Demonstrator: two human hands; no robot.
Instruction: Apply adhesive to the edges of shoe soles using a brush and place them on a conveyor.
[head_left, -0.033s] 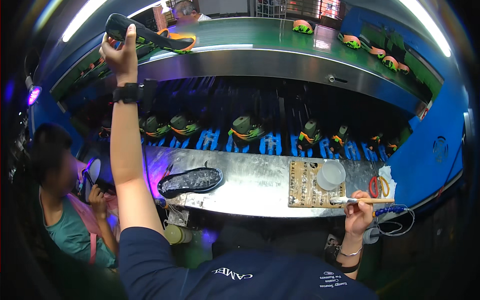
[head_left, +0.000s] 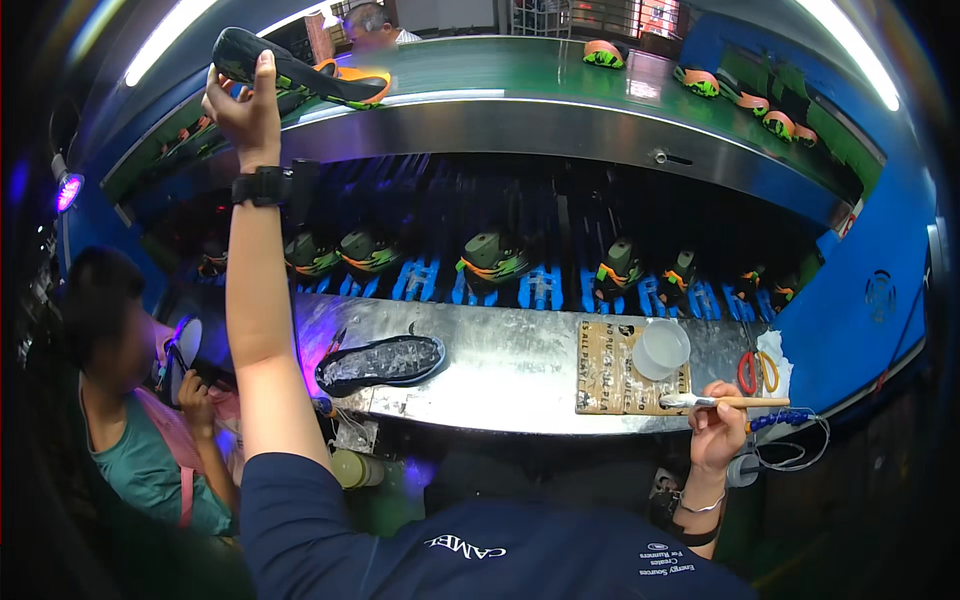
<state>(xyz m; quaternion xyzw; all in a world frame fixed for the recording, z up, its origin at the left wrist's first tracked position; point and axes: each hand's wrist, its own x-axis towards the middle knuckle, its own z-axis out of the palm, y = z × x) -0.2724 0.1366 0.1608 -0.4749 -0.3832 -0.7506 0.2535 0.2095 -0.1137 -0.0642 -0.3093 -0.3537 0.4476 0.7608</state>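
Left hand (head_left: 245,105): raised high, fingers closed around the heel end of a dark shoe sole (head_left: 295,72) with orange trim, held at the near left edge of the green conveyor belt (head_left: 520,70). Black wristband (head_left: 260,186) on the left wrist.

Right hand (head_left: 718,425): low at the front right edge of the metal bench (head_left: 500,365), fingers closed around the wooden handle of a small brush (head_left: 720,401), bristles pointing left over a cardboard pad (head_left: 610,365).

On the cardboard pad: a round white cup (head_left: 660,349), toward its right side. At the right end of the bench: red-handled scissors (head_left: 748,372) beside a white rag (head_left: 775,360). Near the left front edge of the bench: a second sole (head_left: 380,362), lying flat, tread up.

Behind the bench: a row of shoes (head_left: 490,255) on blue racks. On the conveyor belt, far right: more orange-and-green soles (head_left: 735,95).

Left of the bench: another person (head_left: 130,400), seated, hands on a shoe part.
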